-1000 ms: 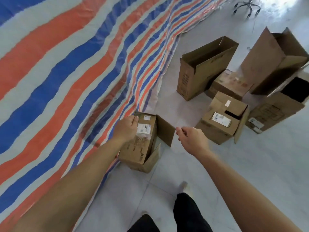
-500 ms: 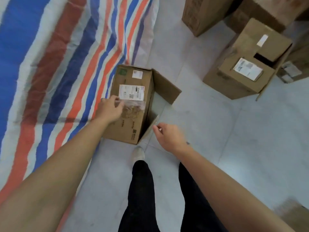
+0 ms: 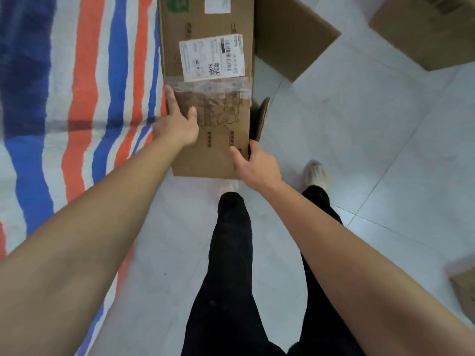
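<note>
Head camera is looking straight down, and the cardboard box (image 3: 218,140) is lying at twelve o'clock on the white tiled floor (image 3: 359,150), its left side running along the edge of the striped tarp (image 3: 84,98) at nine o'clock. The left hand (image 3: 177,127) is clasping the box's left edge: thumb pressing on the top face, one finger lying straight along the edge, the other fingers hidden down the side. The right hand (image 3: 257,165) is gripping the near right corner, thumb on top and fingers curling round the edge into the open end. A shipping label (image 3: 212,57) is facing up, with a band of clear tape (image 3: 210,86) crossing just below it. A large flap (image 3: 293,34) is swinging out toward one o'clock, and a narrow flap (image 3: 262,116) is standing up just above the right hand. Another box (image 3: 426,29) is sitting at two o'clock, well apart. Black trouser legs are filling six o'clock, with a pale shoe (image 3: 316,173) showing just right of the right hand.
</note>
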Available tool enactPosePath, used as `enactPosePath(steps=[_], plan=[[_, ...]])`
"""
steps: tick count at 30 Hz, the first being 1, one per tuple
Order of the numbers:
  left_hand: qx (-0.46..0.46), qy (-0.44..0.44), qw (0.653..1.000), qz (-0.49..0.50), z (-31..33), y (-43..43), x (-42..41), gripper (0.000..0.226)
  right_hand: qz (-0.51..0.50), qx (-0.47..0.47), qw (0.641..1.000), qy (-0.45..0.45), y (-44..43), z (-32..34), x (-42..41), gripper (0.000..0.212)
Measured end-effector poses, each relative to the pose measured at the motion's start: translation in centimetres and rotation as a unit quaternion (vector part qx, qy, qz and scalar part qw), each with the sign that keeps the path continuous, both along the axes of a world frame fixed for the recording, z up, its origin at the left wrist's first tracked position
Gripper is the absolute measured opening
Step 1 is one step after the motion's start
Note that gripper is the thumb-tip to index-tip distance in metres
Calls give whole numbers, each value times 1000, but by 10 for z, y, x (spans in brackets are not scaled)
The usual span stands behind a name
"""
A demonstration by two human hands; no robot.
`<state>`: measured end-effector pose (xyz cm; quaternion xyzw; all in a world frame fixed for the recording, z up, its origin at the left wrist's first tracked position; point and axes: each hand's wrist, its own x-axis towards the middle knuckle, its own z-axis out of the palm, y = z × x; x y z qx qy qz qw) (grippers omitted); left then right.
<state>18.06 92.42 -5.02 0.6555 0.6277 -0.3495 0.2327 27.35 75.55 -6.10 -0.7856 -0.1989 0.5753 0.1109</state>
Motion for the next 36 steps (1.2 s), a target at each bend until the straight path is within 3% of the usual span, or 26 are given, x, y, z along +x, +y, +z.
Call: enactPosePath(steps=[2, 4, 6, 8, 10, 12, 14, 15, 17, 19, 22, 25, 30, 36], plan=[[-25, -3, 999, 25, 8, -14, 9, 77, -24, -11, 999, -42, -3, 4, 15, 60], [-85, -37, 989, 116, 19, -35, 27, 83, -24, -20, 994, -105, -7, 4, 39, 61], [-182, -71, 950, 244, 29, -55, 48, 89, -28, -33, 984, -174, -9, 2, 66, 66], [-267, -77, 932, 232, 40, -64, 69, 80, -41, -50, 972, -226, -8, 2, 93, 70], [-200, -122, 966, 108, 42, -55, 85, 62, -39, -49, 964, -259, -9, 3, 113, 69], [-7, -177, 984, -28, 42, -29, 98, 54, -26, -35, 961, -274, -17, 3, 123, 67], [161, -232, 956, -80, 30, 8, 107, 49, -46, -7, 962, -271, -28, 1, 125, 66], [200, -243, 946, -82, 25, 27, 107, 67, -72, 14, 962, -262, -31, 0, 122, 67], [175, -224, 956, -76, 9, 55, 109, 113, -157, 29, 958, -238, -35, -1, 118, 77], [103, -195, 972, -79, -4, 70, 109, 133, -243, -10, 948, -205, -32, -1, 116, 97], [71, -142, 979, -131, -12, 77, 113, 126, -328, -76, 932, -137, -35, -9, 118, 112], [65, -140, 979, -133, -3, 73, 109, 112, -373, -44, 923, -89, -47, -12, 123, 106], [53, -134, 980, -137, 17, 39, 97, 91, -361, -47, 923, -127, -64, 6, 142, 92], [81, -135, 986, -48, 55, -1, 92, 78, -324, -45, 930, -169, -66, 49, 181, 89]])
